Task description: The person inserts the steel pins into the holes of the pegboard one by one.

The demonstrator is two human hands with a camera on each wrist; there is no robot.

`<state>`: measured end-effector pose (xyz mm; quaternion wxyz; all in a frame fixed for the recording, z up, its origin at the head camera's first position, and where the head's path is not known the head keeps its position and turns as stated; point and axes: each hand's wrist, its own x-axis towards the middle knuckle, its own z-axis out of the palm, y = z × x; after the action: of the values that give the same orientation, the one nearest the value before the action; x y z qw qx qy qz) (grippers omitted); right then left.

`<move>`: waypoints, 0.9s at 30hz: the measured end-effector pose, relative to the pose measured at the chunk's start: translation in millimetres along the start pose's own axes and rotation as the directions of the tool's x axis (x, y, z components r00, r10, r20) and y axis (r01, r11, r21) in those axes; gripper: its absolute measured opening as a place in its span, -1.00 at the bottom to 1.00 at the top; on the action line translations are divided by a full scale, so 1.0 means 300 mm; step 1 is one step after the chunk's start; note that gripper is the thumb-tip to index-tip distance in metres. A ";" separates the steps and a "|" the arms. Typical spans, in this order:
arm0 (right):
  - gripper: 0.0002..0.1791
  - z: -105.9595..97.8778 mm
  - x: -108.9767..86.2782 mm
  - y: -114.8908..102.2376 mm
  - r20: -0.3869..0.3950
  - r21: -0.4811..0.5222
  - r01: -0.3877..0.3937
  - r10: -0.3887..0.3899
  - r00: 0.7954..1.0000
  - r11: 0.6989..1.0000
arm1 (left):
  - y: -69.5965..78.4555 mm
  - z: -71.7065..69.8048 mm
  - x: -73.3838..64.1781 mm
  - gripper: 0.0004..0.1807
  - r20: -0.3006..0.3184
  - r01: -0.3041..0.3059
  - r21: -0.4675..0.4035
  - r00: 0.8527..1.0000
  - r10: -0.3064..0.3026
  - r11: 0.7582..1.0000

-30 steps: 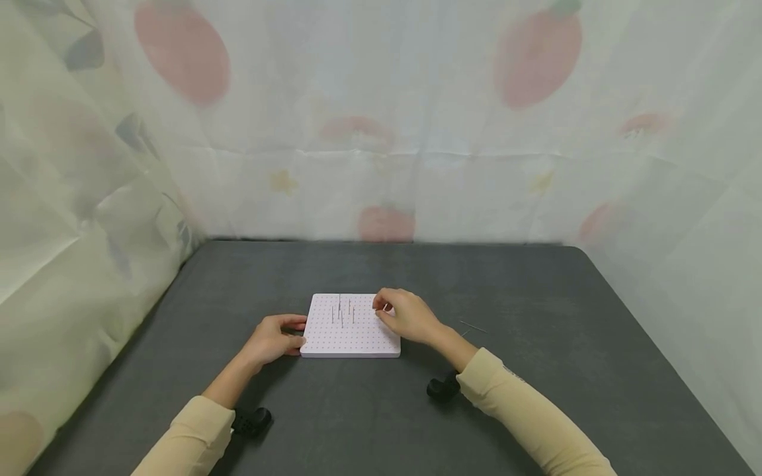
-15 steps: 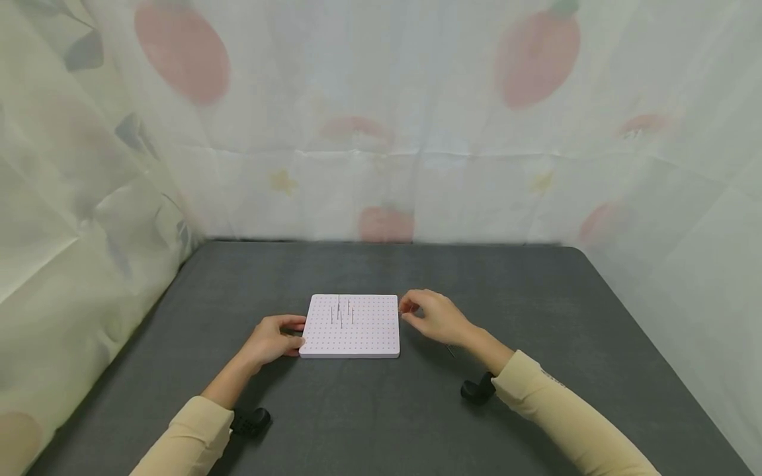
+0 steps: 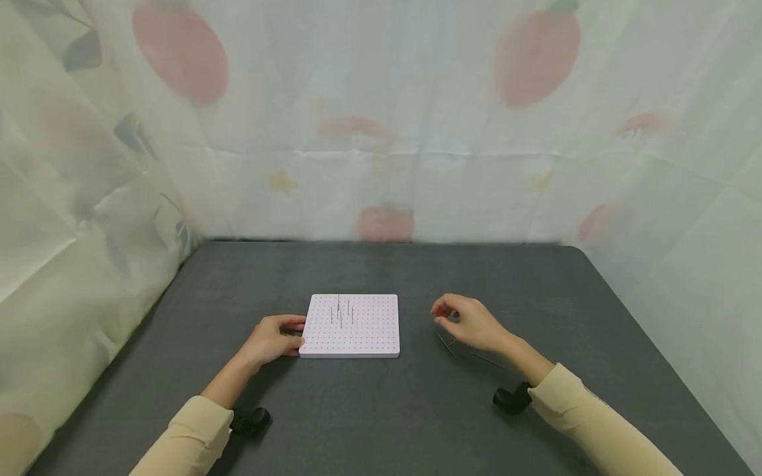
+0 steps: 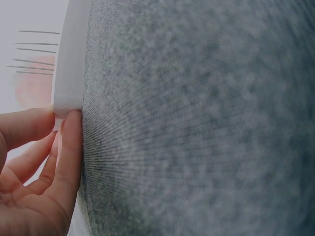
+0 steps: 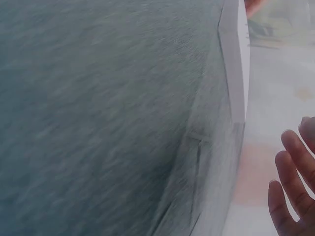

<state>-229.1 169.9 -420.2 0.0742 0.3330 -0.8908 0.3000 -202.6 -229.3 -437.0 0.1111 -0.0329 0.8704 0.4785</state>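
A white board [image 3: 372, 334] dotted with rows of small holes lies flat on the dark table. Several thin metal pins [image 3: 340, 318] stand upright in its back left part. My left hand [image 3: 270, 342] holds the board by its left edge; the left wrist view shows thumb and fingers at the corner of the board [image 4: 70, 59]. Right of the board, my right hand [image 3: 470, 324] hovers with fingers loosely bent and nothing between them. Below it, loose pins [image 3: 446, 345] lie on the table, some partly covered by the hand. In the right wrist view these pins [image 5: 198, 167] look blurred.
The table [image 3: 381, 416] has a dark grey cloth-like top. A fruit-print curtain [image 3: 464, 185] hangs along its back edge and both sides. Black wrist cameras [image 3: 253, 422] sit on the undersides of both wrists.
My right hand has moved right from over the board to above the loose pins, which its arm partly covered before. The left hand and board stay put.
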 end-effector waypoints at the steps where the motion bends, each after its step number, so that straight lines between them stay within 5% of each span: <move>1: -0.87 -0.003 -0.012 0.008 -0.005 0.002 0.001 -0.001 1.000 1.000 | 0.000 0.000 0.000 -0.43 -0.001 0.001 -0.003 1.000 -0.001 1.000; 27: -0.89 -0.041 -0.225 0.125 0.078 0.025 -0.042 0.040 0.996 0.999 | -0.001 0.002 -0.003 -0.44 0.003 -0.003 -0.018 1.000 0.003 1.000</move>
<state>-202.2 236.3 -450.9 0.0289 0.3271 -0.8956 0.3001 -201.6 -229.0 -437.3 0.1115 -0.0318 0.8660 0.4864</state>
